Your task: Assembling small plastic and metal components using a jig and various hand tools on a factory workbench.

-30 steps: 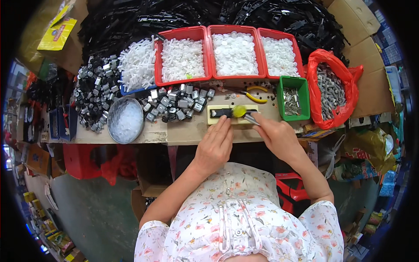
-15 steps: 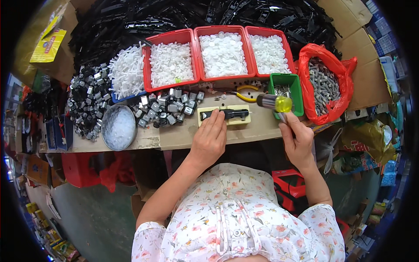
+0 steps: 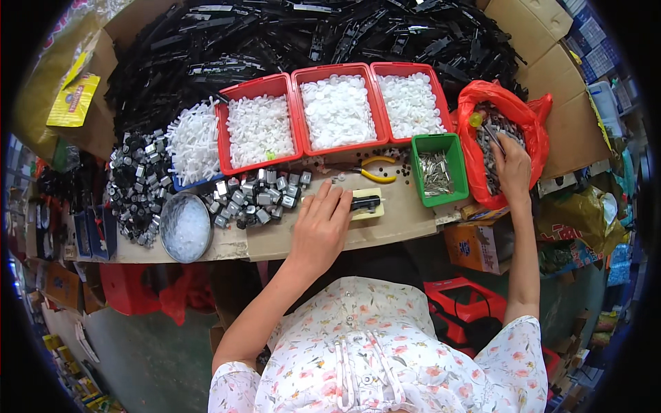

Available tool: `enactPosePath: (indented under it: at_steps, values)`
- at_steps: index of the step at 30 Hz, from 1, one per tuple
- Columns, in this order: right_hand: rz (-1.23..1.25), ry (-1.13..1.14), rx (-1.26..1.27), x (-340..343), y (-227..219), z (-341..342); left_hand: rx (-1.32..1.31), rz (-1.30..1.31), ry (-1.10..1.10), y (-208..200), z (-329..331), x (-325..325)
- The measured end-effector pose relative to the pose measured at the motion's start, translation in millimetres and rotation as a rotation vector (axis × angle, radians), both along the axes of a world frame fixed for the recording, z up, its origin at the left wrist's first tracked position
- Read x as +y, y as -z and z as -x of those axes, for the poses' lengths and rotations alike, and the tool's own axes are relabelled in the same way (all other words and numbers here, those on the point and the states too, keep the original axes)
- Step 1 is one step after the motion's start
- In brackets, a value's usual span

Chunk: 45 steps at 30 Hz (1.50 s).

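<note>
My left hand [image 3: 321, 224] lies with its fingers stretched out over a slim black plastic part [image 3: 366, 204]. That part rests on a cream block [image 3: 372, 215] near the table's front edge, and its left end is hidden under my fingers. My right hand [image 3: 513, 166] is over the red plastic bag [image 3: 471, 103] of small grey parts [image 3: 493, 173] on the right. It is closed around a small hammer [image 3: 476, 120] with a yellow face; the rest of its head is hard to make out. My right fingertips reach toward the grey parts; I cannot tell if they pinch one.
A green tray [image 3: 445, 199] of metal pins stands beside the bag. Yellow-handled pliers [image 3: 379, 177] lie behind the block. Red trays [image 3: 300, 117] of white pieces stand behind. Small motors [image 3: 265, 198] and a metal bowl [image 3: 186, 256] sit left. Black parts [image 3: 310, 34] are heaped at the back.
My right hand has moved right with the hammer, from beside the green tray to over the red bag. My left hand stays at the black part. The view has shifted slightly.
</note>
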State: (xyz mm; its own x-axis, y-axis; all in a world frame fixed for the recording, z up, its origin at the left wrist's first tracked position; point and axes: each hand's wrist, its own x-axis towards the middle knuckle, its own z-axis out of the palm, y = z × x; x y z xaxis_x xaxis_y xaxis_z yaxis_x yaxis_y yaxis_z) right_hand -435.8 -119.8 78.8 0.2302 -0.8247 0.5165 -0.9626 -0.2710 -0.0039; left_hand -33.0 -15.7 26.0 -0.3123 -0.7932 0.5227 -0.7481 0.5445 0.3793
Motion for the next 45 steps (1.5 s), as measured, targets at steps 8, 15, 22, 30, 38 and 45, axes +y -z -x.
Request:
enactPosePath:
  at_steps: [8, 15, 22, 30, 38, 45]
  values:
    - [0.068, -0.057, -0.050, 12, -29, -50, 0.366, -0.322, 0.013, -28, -10, -10]
    - [-0.449, -0.694, -0.726, 73, -12, -194, 1.891, -1.002, -0.026, -51, -28, -41]
    - [-0.592, -0.805, -0.925, 82, 1, -249, 2.215, -1.003, 0.191, -33, -21, -33]
    - [-0.624, -0.753, -0.992, 86, 4, -249, 2.217, -0.882, 0.053, -41, -3, -26]
    - [-0.531, -0.757, -0.980, 89, 1, -240, 2.112, -0.822, 0.018, -59, 14, -24]
    - [-0.616, -0.750, -1.071, 84, -1, -239, 1.981, -0.722, -0.044, -64, 16, -24]
